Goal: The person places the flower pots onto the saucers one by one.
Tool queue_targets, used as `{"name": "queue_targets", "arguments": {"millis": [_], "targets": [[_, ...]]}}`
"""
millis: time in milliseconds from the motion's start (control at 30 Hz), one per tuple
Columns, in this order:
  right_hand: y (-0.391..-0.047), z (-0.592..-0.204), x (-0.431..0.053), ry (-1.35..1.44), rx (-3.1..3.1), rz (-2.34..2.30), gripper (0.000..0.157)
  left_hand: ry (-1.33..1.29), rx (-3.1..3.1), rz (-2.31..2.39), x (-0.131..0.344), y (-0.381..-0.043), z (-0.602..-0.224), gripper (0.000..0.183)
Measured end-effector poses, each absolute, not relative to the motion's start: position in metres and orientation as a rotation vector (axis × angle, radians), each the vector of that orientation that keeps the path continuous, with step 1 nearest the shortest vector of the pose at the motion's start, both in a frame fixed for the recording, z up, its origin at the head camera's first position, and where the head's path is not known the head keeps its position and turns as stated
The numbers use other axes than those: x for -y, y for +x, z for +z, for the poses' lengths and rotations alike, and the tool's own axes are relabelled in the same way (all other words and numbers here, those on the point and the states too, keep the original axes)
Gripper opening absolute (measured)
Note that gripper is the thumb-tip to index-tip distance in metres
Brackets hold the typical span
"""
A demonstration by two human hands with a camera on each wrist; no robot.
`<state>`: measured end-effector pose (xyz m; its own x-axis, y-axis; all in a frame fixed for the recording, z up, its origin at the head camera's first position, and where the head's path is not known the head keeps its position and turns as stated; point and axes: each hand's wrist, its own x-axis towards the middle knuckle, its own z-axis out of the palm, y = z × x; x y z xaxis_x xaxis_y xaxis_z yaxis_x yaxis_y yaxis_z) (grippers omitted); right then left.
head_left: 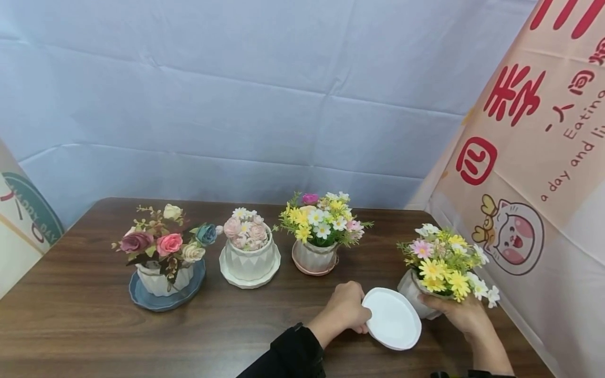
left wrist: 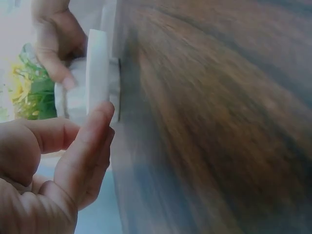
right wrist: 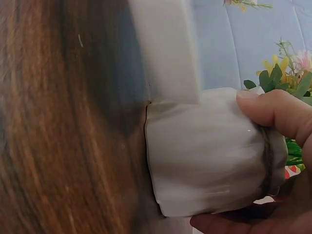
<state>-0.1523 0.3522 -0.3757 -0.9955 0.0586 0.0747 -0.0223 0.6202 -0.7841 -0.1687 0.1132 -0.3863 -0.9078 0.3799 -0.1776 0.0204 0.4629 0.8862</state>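
Note:
My left hand [head_left: 345,310] pinches a small white saucer [head_left: 394,319] at its left rim, between thumb and fingers. In the left wrist view the saucer [left wrist: 98,73] appears edge-on, raised off the wood. To its right, my right hand [head_left: 456,312] grips a white ribbed flowerpot [head_left: 417,295] near the rim. Yellow, white and pink artificial flowers [head_left: 444,268] fill this pot and hide part of the fingers. Seen from the right wrist, the pot [right wrist: 209,156] has a cord around its neck and its base is at the tabletop. Whether it bears fully on the wood I cannot tell.
Three potted flower arrangements stand on saucers along the back of the brown wooden table [head_left: 94,336]: roses on a blue saucer [head_left: 165,302], pale blooms on a white saucer [head_left: 250,281], mixed flowers on a pinkish saucer [head_left: 314,269]. A printed cloth [head_left: 520,210] borders the right edge.

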Motion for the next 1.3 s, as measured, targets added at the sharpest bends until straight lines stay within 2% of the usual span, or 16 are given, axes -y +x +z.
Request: {"name": "queue_targets", "arguments": {"millis": [867, 1000, 1100, 1300], "targets": [[-0.152, -0.374, -0.353, -0.078, 2.781, 1.278, 0.094, 0.233, -2.393, 1.595, -0.092, -0.198, -0.396, 0.012], [-0.152, -0.372, -0.353, -0.081, 2.8, 1.235, 0.093, 0.219, -2.436, 1.585, -0.088, -0.205, -0.397, 0.003], [-0.151, -0.372, -0.353, -0.084, 2.807, 1.211, 0.093, 0.217, -2.457, 1.576, -0.087, -0.208, -0.398, 0.01], [-0.151, -0.372, -0.353, -0.068, 2.786, 1.236, 0.092, 0.207, -2.483, 1.559, -0.088, -0.212, -0.4, 0.012]]}}
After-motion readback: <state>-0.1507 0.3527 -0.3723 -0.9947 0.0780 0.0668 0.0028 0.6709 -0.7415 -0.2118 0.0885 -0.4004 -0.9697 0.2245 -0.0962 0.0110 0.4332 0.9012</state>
